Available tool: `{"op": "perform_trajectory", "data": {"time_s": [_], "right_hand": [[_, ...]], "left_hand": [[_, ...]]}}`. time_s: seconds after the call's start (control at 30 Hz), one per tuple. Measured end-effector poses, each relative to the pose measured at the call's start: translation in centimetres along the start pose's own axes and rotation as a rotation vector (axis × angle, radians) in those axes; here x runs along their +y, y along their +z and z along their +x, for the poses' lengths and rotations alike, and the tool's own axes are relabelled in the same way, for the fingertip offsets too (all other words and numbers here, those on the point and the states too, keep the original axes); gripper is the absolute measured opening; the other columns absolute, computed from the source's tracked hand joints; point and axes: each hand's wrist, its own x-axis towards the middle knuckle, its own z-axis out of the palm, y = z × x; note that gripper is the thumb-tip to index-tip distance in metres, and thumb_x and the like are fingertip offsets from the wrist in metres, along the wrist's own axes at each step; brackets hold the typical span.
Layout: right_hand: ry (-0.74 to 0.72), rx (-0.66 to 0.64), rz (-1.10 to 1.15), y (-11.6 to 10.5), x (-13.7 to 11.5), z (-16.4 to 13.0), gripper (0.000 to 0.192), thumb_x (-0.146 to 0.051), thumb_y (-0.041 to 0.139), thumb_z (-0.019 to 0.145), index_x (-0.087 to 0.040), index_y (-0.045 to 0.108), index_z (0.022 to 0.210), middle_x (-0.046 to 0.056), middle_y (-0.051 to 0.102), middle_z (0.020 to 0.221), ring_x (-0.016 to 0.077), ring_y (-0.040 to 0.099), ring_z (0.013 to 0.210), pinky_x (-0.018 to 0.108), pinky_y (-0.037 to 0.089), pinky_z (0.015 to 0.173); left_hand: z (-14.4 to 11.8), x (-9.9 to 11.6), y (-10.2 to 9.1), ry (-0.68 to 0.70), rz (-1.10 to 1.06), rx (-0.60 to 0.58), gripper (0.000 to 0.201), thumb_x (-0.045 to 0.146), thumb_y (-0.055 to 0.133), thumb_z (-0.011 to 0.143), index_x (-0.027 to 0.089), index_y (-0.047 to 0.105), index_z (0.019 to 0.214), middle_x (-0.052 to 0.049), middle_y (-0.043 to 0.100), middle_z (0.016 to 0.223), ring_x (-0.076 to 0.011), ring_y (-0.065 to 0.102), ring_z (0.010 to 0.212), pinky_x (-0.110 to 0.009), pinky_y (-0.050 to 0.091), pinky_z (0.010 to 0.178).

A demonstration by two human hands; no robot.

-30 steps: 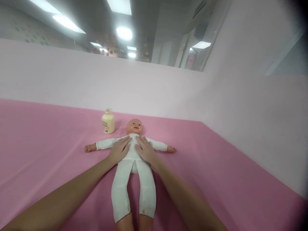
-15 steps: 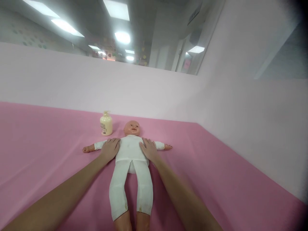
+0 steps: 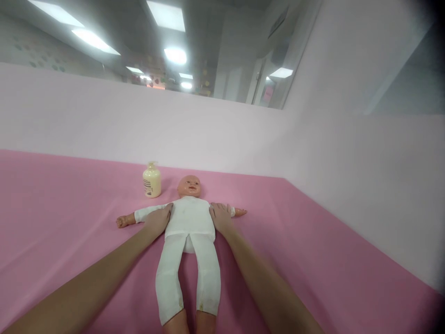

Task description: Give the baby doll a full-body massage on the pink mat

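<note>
A baby doll [image 3: 189, 218] in a white suit lies on its back, arms spread to the sides, its head toward the wall. My left hand [image 3: 159, 221] rests against the doll's arm on the left, close to the armpit, its visible fingers stretched toward the shoulder; part of them is hidden. On the other side my right hand [image 3: 221, 217] lies over the doll's upper arm beside the chest, fingers extended and flat. A pale yellow pump bottle [image 3: 152, 181] stands upright to the left of the doll's head.
A pink padded surface [image 3: 278, 241] lies under the doll. White walls [image 3: 208, 144] rise behind it and on the right. Above the back wall, a large glass panel [image 3: 201, 51] shows ceiling lights and a door.
Both hands have slid slightly outward from the chest along the doll's arms. The doll's arm on the left now angles a little lower. The view has shifted slightly.
</note>
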Motion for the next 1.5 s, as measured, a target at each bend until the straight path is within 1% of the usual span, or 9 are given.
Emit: {"op": "perform_trajectory", "data": {"time_s": [0.13, 0.23, 0.37, 0.53, 0.77, 0.87, 1.13, 1.3, 1.5], "right_hand": [[-0.115, 0.057, 0.119, -0.3, -0.3, 0.3, 0.034, -0.028, 0.033, 0.096, -0.018, 0.060, 0.115, 0.012, 0.063, 0.122, 0.0239, 0.052, 0.117, 0.046, 0.027, 0.110], [-0.169, 0.103, 0.054, -0.8, -1.4, 0.2, 0.028, -0.027, 0.039, 0.095, -0.016, 0.060, 0.110, 0.013, 0.064, 0.116, 0.0258, 0.054, 0.112, 0.039, 0.040, 0.097], [0.000, -0.036, -0.126, -1.3, -2.9, -0.3, 0.036, -0.033, 0.031, 0.100, -0.014, 0.061, 0.106, 0.015, 0.069, 0.097, 0.0272, 0.065, 0.093, 0.036, 0.045, 0.078], [0.092, -0.068, -0.217, -1.5, -3.5, -0.7, 0.048, -0.038, 0.025, 0.101, -0.010, 0.065, 0.098, 0.020, 0.072, 0.091, 0.0305, 0.068, 0.091, 0.037, 0.046, 0.073], [0.155, -0.089, -0.266, -2.4, -4.9, -1.1, 0.038, -0.033, 0.029, 0.101, -0.010, 0.057, 0.113, 0.017, 0.072, 0.090, 0.0302, 0.070, 0.090, 0.035, 0.049, 0.072], [0.167, -0.103, -0.276, -2.6, -5.3, -1.5, 0.039, -0.031, 0.028, 0.102, -0.009, 0.052, 0.122, 0.018, 0.072, 0.092, 0.0301, 0.070, 0.092, 0.036, 0.051, 0.074], [0.239, -0.155, -0.152, -2.9, -5.2, -1.9, 0.060, -0.036, 0.025, 0.101, -0.007, 0.015, 0.153, 0.022, 0.070, 0.098, 0.0332, 0.068, 0.095, 0.041, 0.050, 0.076], [0.343, -0.155, -0.106, -2.9, -4.9, -2.0, 0.073, -0.046, 0.031, 0.099, -0.007, 0.005, 0.154, 0.031, 0.061, 0.119, 0.0409, 0.055, 0.119, 0.049, 0.045, 0.088], [0.326, -0.049, -0.066, -1.6, -3.4, -1.5, 0.088, -0.057, 0.042, 0.093, -0.009, 0.001, 0.154, 0.034, 0.045, 0.138, 0.0480, 0.031, 0.138, 0.056, 0.039, 0.095]], "left_hand": [[0.0, 0.1, 0.0, -0.002, -0.018, 0.025, 0.048, 0.027, 0.026, 0.097, 0.019, 0.042, 0.141, -0.013, 0.073, 0.094, -0.0289, 0.069, 0.087, -0.037, 0.048, 0.072], [0.0, 0.1, -0.2, 0.014, -0.010, 0.018, 0.046, 0.028, 0.029, 0.097, 0.022, 0.041, 0.141, -0.011, 0.073, 0.090, -0.0270, 0.068, 0.084, -0.034, 0.046, 0.068], [0.1, 0.2, -0.3, 0.020, 0.016, 0.008, 0.045, 0.029, 0.030, 0.097, 0.022, 0.043, 0.139, -0.010, 0.071, 0.086, -0.0265, 0.068, 0.080, -0.033, 0.044, 0.066], [-0.1, 0.6, -0.4, 0.030, 0.041, 0.010, 0.044, 0.028, 0.027, 0.099, 0.021, 0.044, 0.139, -0.010, 0.070, 0.085, -0.0259, 0.067, 0.081, -0.033, 0.045, 0.068], [-0.4, 1.3, -1.1, 0.054, 0.021, -0.039, 0.046, 0.024, 0.026, 0.098, 0.016, 0.040, 0.141, -0.013, 0.069, 0.088, -0.0271, 0.066, 0.083, -0.036, 0.046, 0.073], [-0.8, 1.8, -1.2, 0.068, -0.011, -0.044, 0.049, 0.017, 0.031, 0.095, 0.013, 0.039, 0.143, -0.017, 0.068, 0.103, -0.0279, 0.065, 0.095, -0.037, 0.046, 0.082], [-1.3, 2.0, -0.6, 0.014, -0.044, -0.052, 0.058, 0.023, 0.038, 0.092, 0.016, 0.029, 0.149, -0.020, 0.055, 0.124, -0.0328, 0.054, 0.117, -0.039, 0.043, 0.093], [-0.8, 1.4, 0.4, 0.010, 0.026, 0.009, 0.054, 0.025, 0.033, 0.095, 0.015, 0.032, 0.148, -0.022, 0.057, 0.118, -0.0370, 0.050, 0.118, -0.049, 0.037, 0.098], [-0.4, 0.9, 1.7, -0.011, 0.026, 0.183, 0.052, 0.027, 0.031, 0.096, 0.016, 0.035, 0.147, -0.025, 0.054, 0.124, -0.0406, 0.046, 0.122, -0.059, 0.029, 0.102]]}}
